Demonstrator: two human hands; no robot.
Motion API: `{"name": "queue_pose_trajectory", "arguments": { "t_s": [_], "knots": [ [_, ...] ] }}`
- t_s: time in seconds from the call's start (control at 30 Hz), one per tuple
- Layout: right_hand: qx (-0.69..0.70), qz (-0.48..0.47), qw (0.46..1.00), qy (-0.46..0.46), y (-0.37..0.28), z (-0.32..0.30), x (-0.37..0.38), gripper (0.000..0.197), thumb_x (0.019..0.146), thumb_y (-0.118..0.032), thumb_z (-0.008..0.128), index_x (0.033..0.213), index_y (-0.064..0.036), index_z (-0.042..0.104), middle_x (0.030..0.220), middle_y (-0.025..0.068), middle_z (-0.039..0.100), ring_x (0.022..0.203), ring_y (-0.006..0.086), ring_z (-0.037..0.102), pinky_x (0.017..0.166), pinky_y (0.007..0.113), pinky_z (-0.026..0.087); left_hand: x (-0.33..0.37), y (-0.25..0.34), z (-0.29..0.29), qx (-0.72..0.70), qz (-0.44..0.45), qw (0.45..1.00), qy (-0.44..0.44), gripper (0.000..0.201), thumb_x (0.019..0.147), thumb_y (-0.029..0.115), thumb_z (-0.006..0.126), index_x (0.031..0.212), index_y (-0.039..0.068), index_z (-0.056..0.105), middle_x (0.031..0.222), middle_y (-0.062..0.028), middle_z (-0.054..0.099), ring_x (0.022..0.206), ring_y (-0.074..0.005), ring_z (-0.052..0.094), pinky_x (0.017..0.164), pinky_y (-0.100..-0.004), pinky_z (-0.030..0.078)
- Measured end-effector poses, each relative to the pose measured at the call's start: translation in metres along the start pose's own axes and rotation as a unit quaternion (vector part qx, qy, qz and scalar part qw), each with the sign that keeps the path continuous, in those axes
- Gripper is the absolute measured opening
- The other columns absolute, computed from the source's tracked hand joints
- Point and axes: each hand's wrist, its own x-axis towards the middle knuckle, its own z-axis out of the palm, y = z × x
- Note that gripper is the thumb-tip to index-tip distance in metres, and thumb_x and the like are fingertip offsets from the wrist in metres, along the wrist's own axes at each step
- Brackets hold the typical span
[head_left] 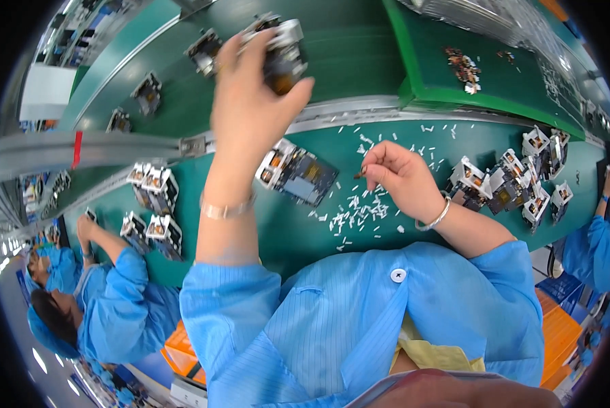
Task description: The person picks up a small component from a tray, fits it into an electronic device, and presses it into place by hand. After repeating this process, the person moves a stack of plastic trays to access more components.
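Note:
Reaching far forward over the green belt, my left hand [254, 88] is curled around a circuit board module [284, 54] with white housings. That module is blurred, and my palm hides part of it. My right hand [396, 173] is closed in a pinch on a small brown piece [360, 174], too small to name exactly. Between my arms another circuit board module [298, 173] lies on the green bench, with a white housing at its left end. Small white strips [362, 216] are scattered below and around my right hand.
More board modules stand at the right [509, 183] and left [154, 187]; others sit on the belt [146, 94]. A metal rail [339, 109] separates bench and belt. A green-edged tray [481, 98] holds small coppery bits [462, 68]. Co-workers [114, 299] sit on both sides.

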Motion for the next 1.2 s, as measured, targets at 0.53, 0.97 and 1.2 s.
{"name": "queue_pose_trajectory", "arguments": {
  "t_s": [0.53,0.97,1.2],
  "knots": [
    [-0.268,-0.117,0.956,0.035,0.028,0.055,0.016,0.007,0.081,-0.007,0.068,0.085,-0.0042,0.063,0.093,0.007,0.06,0.086,0.0189,0.058,0.079,0.029,0.047,-0.185,0.001,-0.01,-0.135,-0.2,0.97,-0.009,0.056,0.082,0.005,0.066,0.135,0.008,0.048,0.141,-0.0134,0.038,0.087,-0.0158,0.056,0.066,-0.026,0.049],
    [-0.418,-0.265,0.869,0.019,0.019,0.072,0.035,0.012,0.074,-0.001,0.069,0.083,-0.0072,0.064,0.113,0.0076,0.055,0.109,0.0274,0.05,0.094,0.037,0.042,-0.179,0.009,0.007,-0.245,-0.258,0.933,-0.044,0.057,0.08,0.006,0.064,0.133,0.008,0.045,0.136,-0.0198,0.042,0.082,-0.0222,0.059,0.068,-0.0309,0.052],
    [-0.424,-0.288,0.859,0.015,0.02,0.079,0.036,0.013,0.075,0.0,0.069,0.085,-0.0063,0.063,0.111,0.0085,0.055,0.105,0.0287,0.052,0.09,0.037,0.044,-0.179,0.009,0.009,-0.252,-0.258,0.932,-0.023,0.054,0.078,0.007,0.065,0.13,0.009,0.048,0.129,-0.0172,0.049,0.081,-0.022,0.059,0.066,-0.0305,0.051]
  ]
}}
